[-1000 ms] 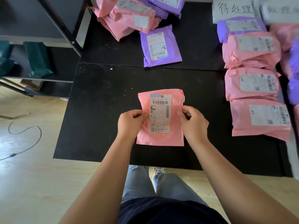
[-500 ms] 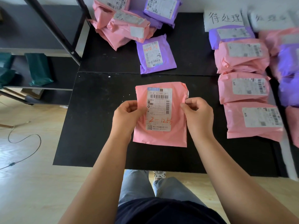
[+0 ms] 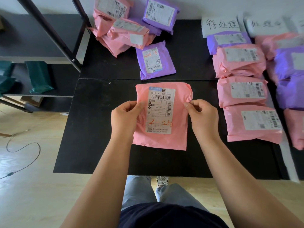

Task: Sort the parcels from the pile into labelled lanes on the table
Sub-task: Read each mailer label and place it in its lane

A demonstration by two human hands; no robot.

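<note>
Though far from fully sorted, well under way. Far L: dark shelf rack (image 3: 41, 46) w/ green bags (image 3: 39, 76), off-task; loose cable (image 3: 24, 150) on the floor. Back L of black table (image 3: 92, 129): pile (image 3: 125, 30) of pink & purple parcels, heaped, several to go. Just in front & R of it, lone purple parcel (image 3: 156, 61) lying flat, label up, apart from the heap.

Centre front: pink parcel (image 3: 180, 125) held label-up over the table; can't tell if lower edge touches the top. Gripped at L edge by left hand (image 3: 125, 119), thumb over the front beside the label (image 3: 160, 111), fingers behind. Pinched at R edge by right hand (image 3: 202, 117), thumb & forefinger on the plastic, other fingers curled. Red handwriting across the label, approx. "2-125".

R side: paper sign (image 3: 220, 25) w/ handwritten chars at back edge; below it a lane (image 3: 241, 91) of one purple then three pink parcels, overlapping toward the front. Further R, second sign (image 3: 264, 23), blurred, above a second lane (image 3: 289, 66), partly out of frame.

Step in hand, prob.: reading the label to pick a lane. Next: match code to a sign, carry R, lay down label-up at that lane's near end w/o shoving the row. Can't tell from here which lane fits.
</note>
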